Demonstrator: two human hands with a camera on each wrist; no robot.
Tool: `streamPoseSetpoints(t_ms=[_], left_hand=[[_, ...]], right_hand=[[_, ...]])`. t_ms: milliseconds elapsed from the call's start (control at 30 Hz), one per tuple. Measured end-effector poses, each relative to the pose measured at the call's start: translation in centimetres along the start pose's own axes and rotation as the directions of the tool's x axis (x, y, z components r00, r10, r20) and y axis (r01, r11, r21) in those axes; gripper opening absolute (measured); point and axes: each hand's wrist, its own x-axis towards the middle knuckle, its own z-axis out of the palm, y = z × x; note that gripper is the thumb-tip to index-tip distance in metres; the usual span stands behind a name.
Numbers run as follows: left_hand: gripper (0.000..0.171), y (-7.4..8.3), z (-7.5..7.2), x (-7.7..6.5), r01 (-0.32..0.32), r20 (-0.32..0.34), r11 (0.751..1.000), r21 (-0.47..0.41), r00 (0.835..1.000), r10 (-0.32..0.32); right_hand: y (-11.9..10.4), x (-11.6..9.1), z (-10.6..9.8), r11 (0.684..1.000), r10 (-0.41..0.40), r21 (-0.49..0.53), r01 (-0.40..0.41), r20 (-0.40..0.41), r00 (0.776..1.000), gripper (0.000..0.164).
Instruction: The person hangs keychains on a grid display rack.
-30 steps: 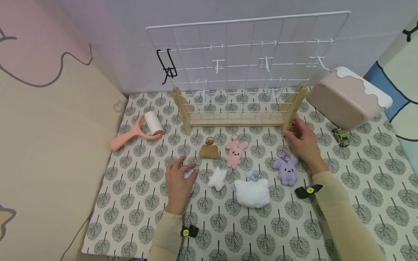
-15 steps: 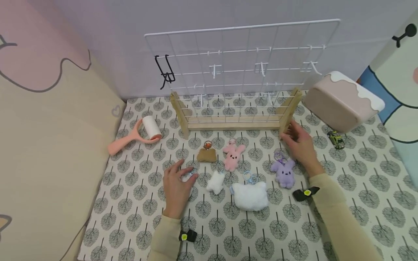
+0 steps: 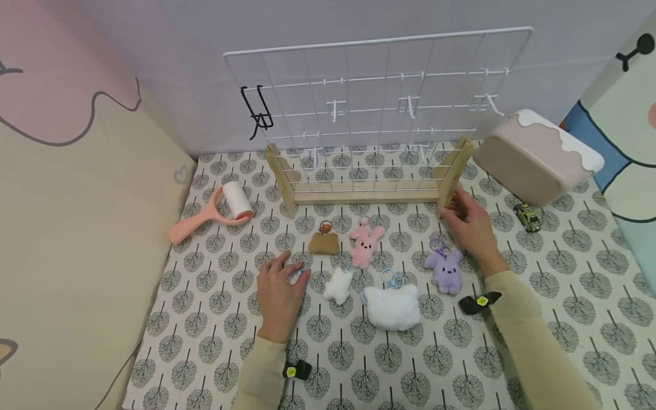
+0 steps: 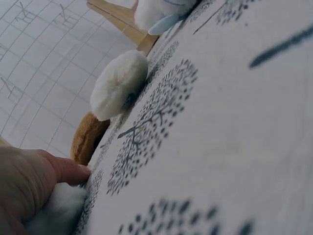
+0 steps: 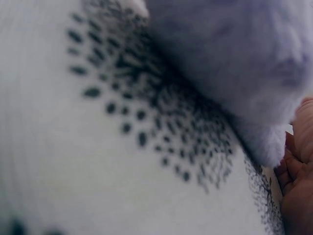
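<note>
My left hand (image 3: 281, 293) rests low on the table, thumb and fingers curved around a small white plush keychain (image 3: 294, 279) with a light-blue clasp. The left wrist view shows that white plush (image 4: 58, 210) beneath the hand. My right hand (image 3: 474, 228) grips the right foot of a wooden-based wire grid rack (image 3: 369, 197), thumb at its front; the fingertips are partly hidden. Close to that hand lies a purple bunny keychain (image 3: 447, 272). Between the hands lie a brown plush (image 3: 324, 244), a pink bunny (image 3: 365, 247), a white star-like plush (image 3: 338, 286) and a larger white plush (image 3: 393, 307).
White hooks (image 3: 410, 107) and one black hook (image 3: 260, 117) hang on the grid. A pink-handled lint roller (image 3: 205, 216) lies at the left. A pink-and-white box (image 3: 538, 156) and a small toy car (image 3: 528, 218) stand at the right.
The head view has shifted slightly, so the whole scene sits a little differently. Both hands keep their places at the small white plush and the rack's foot.
</note>
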Motion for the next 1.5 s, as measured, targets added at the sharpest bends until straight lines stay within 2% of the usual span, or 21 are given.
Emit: streamPoseSetpoints(t_ms=[267, 600, 733, 900, 967, 1100, 1233, 1333, 1500], left_hand=[[0.019, -0.1, 0.5, -0.2, -0.036, -0.052, 0.999, 0.035, 0.998, 0.038], [0.020, -0.2, 0.7, -0.2, -0.056, -0.080, 0.998, 0.026, 0.995, 0.057], [0.027, -0.5, 0.5, -0.1, -0.019, -0.039, 0.999, -0.048, 0.999, 0.017], [0.030, -1.4, -0.1, 0.6, 0.043, 0.081, 0.980, -0.195, 0.996, -0.028], [0.030, -1.8, -0.4, 0.8, 0.066, 0.131, 0.973, -0.223, 0.991, -0.037], [0.030, -2.2, -0.9, 1.1, 0.084, 0.192, 0.977, -0.196, 0.980, -0.046], [0.027, -1.8, -0.9, 1.2, 0.081, 0.187, 0.986, -0.145, 0.981, -0.053], [0.024, -1.5, -0.8, 1.0, 0.041, 0.147, 0.993, -0.111, 0.989, -0.025], [0.018, -1.3, -0.6, 0.9, -0.070, 0.082, 0.996, -0.061, 0.994, 0.075]], right_hand=[[0.2, 0.0, 0.1, 1.000, 0.009, -0.002, -0.009, -0.010, 1.000, 0.068], [0.2, 0.0, 0.3, 1.000, 0.000, -0.002, 0.000, -0.029, 1.000, 0.066], [0.2, 0.0, 0.3, 1.000, 0.004, 0.008, -0.004, -0.035, 0.999, 0.066], [0.2, -0.1, 0.2, 1.000, 0.008, 0.003, -0.008, -0.038, 0.999, 0.066], [0.1, -0.1, 0.2, 1.000, 0.008, 0.000, -0.008, -0.031, 0.999, 0.066], [0.1, 0.0, 0.3, 1.000, 0.012, -0.003, -0.012, -0.025, 1.000, 0.066], [0.1, 0.0, 0.4, 1.000, 0.022, -0.001, -0.022, -0.025, 0.999, 0.067], [0.0, 0.0, 0.4, 1.000, 0.022, -0.002, -0.022, -0.023, 0.999, 0.067], [-0.1, 0.1, 0.4, 0.999, 0.033, -0.025, -0.033, -0.028, 0.999, 0.066]])
